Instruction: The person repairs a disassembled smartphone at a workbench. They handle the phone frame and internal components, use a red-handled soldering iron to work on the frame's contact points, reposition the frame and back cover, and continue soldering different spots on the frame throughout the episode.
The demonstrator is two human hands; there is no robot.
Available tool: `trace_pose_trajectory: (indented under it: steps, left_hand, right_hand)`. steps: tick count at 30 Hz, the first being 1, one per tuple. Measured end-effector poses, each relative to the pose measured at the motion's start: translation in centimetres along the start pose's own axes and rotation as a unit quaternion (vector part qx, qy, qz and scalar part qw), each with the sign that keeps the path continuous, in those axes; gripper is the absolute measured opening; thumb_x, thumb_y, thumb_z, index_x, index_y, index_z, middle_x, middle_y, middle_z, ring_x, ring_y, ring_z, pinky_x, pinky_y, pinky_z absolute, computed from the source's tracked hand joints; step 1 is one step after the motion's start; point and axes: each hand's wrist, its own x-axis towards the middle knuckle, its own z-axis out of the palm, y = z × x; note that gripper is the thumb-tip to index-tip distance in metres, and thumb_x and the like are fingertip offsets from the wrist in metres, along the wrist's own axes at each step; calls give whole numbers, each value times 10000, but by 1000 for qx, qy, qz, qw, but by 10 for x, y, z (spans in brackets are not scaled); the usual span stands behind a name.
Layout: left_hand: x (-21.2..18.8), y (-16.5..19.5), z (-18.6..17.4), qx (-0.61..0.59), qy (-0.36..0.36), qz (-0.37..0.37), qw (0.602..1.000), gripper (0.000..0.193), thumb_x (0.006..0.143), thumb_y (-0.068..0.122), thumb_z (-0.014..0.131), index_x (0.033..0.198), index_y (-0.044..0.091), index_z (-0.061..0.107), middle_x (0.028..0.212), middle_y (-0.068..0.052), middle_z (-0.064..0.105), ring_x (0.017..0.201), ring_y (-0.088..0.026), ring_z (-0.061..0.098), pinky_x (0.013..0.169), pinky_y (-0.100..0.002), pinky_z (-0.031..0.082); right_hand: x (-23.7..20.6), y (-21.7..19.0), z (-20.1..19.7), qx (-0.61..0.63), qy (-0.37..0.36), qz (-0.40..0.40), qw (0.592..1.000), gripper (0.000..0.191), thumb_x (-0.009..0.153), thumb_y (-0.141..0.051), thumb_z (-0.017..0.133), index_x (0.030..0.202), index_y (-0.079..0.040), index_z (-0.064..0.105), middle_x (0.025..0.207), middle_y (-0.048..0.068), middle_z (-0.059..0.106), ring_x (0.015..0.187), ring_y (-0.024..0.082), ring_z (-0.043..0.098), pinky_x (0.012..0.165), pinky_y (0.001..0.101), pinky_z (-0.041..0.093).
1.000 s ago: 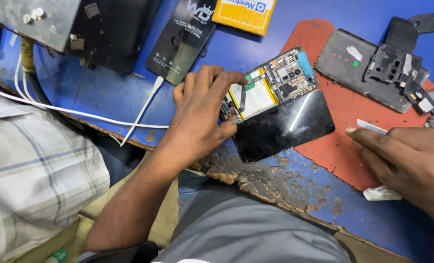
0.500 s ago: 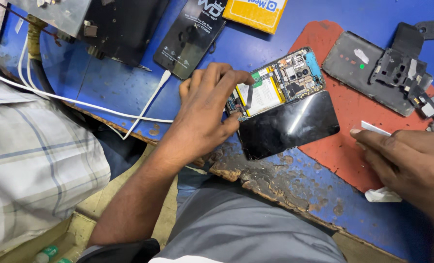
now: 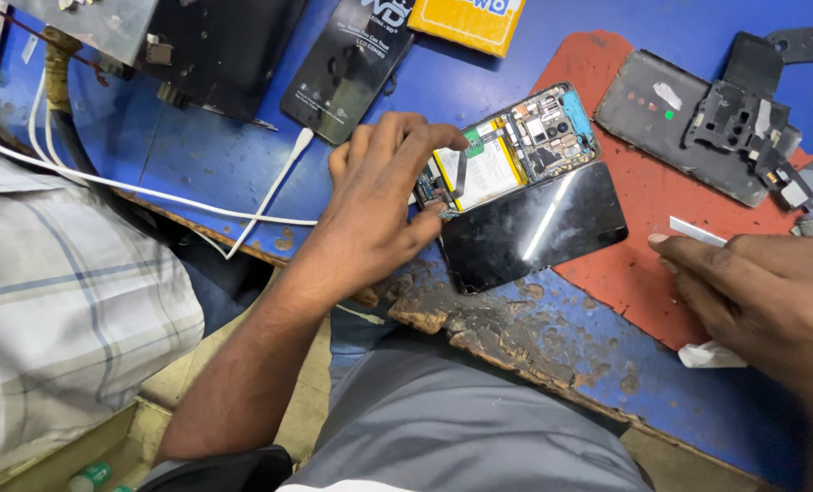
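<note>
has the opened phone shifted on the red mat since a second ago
No. The opened phone lies across the same left edge of the red mat, its black screen beside it, with the left hand on its lower end.

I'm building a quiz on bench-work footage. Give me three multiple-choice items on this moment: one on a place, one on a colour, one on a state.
1. Where does the opened phone lie?
A. partly on the red mat, partly on the blue table
B. on the person's lap
C. inside the yellow box

2. What colour is the mat?
A. green
B. red
C. white

3. What state is the opened phone in?
A. sealed, back cover on
B. back off, battery and boards showing
C. wrapped in foil

Answers:
1 A: its upper end rests on the mat, its lower end on the blue table, where the left hand touches it.
2 B: the mat under the dark glass panel is red; the right hand, holding a thin white strip, rests at its edge.
3 B: a pale battery and circuit boards lie bare.
</note>
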Motion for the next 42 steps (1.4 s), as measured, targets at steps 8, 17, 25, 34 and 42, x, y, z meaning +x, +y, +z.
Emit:
trace_pose_trajectory:
  steps: [8,17,25,34,42]
  left_hand:
    - [4,2,3,0,1,2,1000,649,789,84,773,1385,176,533,1246,-77,500,1207,-283,469,1055,-469,293]
    - [8,2,6,27,-12,-9,1000,659,756,92,796,1362,199,558,1276,-102,489,1224,-312,461,1051,-489,291]
    - [5,6,11,49,3,17,999,671,769,65,770,1394,139,541,1342,-158,500,1251,-372,461,1068,-504,301]
    - [-34,14,12,37,131,10,991,487,945,31,740,1395,36,555,1353,-171,613,1251,-367,591,1087,-468,448]
    - [-68,2,7,103,183,-6,978,322,894,91,789,1191,21,686,1181,-134,647,1108,-339,600,977,-457,465]
  right_hand:
    - [9,0,-6,-13,-11,-7,1000,293,801,-20,806,1088,-80,797,609,72,607,527,224,597,523,380,482]
    - [18,-2,-10,-42,-12,-27,999,175,832,-138,814,1003,-105,800,661,46,629,590,227,624,527,358,475]
    - [13,1,-22,-55,28,-84,995,80,855,-153,820,925,-131,786,669,46,647,578,240,630,518,372,473]
    - [0,5,-18,-47,46,-84,994,147,879,-161,817,1021,-139,788,726,43,664,618,243,641,539,372,480]
    - [9,-17,-11,-69,43,-53,995,107,828,-109,831,930,-83,814,616,65,628,535,237,614,527,360,499]
